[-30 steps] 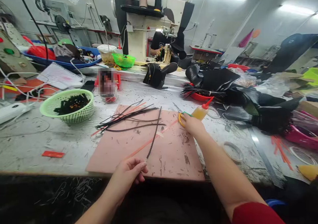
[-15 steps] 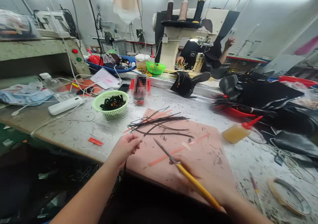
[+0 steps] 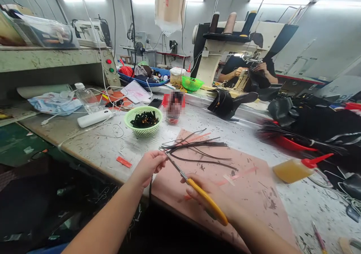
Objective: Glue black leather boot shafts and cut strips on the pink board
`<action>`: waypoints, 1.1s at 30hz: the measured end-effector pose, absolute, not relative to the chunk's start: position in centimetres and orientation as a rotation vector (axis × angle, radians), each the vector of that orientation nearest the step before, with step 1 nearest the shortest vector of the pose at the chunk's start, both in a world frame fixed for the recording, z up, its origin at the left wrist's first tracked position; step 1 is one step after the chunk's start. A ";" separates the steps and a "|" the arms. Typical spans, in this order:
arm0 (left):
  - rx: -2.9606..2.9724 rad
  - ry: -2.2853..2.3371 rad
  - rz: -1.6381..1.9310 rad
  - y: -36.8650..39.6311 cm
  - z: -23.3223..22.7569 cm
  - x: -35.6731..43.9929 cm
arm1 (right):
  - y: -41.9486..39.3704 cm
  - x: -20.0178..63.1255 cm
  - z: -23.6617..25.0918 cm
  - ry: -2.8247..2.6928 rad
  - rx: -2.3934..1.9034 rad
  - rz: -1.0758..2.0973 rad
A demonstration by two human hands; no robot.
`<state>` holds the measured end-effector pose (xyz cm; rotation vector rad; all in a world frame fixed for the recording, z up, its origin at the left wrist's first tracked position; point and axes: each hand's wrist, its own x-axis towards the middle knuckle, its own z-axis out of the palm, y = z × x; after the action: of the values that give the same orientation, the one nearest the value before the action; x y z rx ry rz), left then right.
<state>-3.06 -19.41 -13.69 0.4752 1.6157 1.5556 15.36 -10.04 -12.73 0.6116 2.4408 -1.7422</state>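
My left hand (image 3: 150,167) is closed in a pinch on a thin black strip (image 3: 150,192), whose tail hangs down below the hand past the table's front edge. My right hand (image 3: 203,190) grips yellow-handled scissors (image 3: 210,201). Their narrow blades point away to the left, with the tips right at my left fingertips; whether the blades touch the strip I cannot tell. Just beyond both hands, a loose bunch of black strips (image 3: 194,144) lies across a pink sheet (image 3: 248,205).
A pale green basket (image 3: 143,132) of black pieces stands left of the strips. To the right lies a glue bottle (image 3: 293,170) with a red nozzle, near a red tray (image 3: 296,143) under black strips. Behind, a co-worker's hands (image 3: 262,68) are at a sewing machine (image 3: 208,66).
The view has swung left, so the table appears shifted right. My right hand has brought the scissor tips up to my left fingertips. The co-worker's raised hand has come down to the machine.
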 end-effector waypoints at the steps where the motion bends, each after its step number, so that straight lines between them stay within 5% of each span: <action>1: 0.467 1.613 1.564 -19.4 -13.8 -3.3 | -10.1 15.2 -13.0 2.434 0.610 -1.759; 21: 0.444 1.551 1.618 -19.9 -14.2 -4.3 | -10.3 13.0 -15.2 2.415 0.779 -1.996; 33: 0.782 1.535 1.357 -19.4 -13.2 3.6 | -9.9 15.0 -12.0 2.569 0.936 -2.300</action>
<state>3.64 -19.41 -13.25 0.7820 1.5354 1.3567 14.98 -9.92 -11.96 0.9355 2.5695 -2.3001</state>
